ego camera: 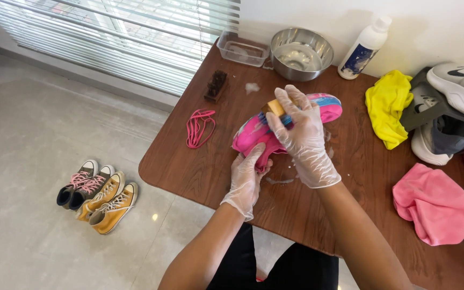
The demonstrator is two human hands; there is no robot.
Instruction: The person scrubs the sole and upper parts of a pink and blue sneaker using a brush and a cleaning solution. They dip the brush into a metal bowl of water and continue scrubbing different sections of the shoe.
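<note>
Nearest the camera, the gloved left hand (pixel 247 174) is closing round the heel end of a bright pink fabric sneaker (pixel 275 126), pinning it on the brown wooden table (pixel 189 166); just beyond, the gloved right hand (pixel 303 137) is curling its fingers over a wooden-backed brush with blue bristles (pixel 276 110), pressing it onto the shoe's upper; scrubbing seems to be the step in hand, and continuing likely calls for a firm left grip against each stroke; farther off, loose pink laces (pixel 200 128) are lying left, a steel bowl (pixel 301 52) and white bottle (pixel 365 47) behind.
</note>
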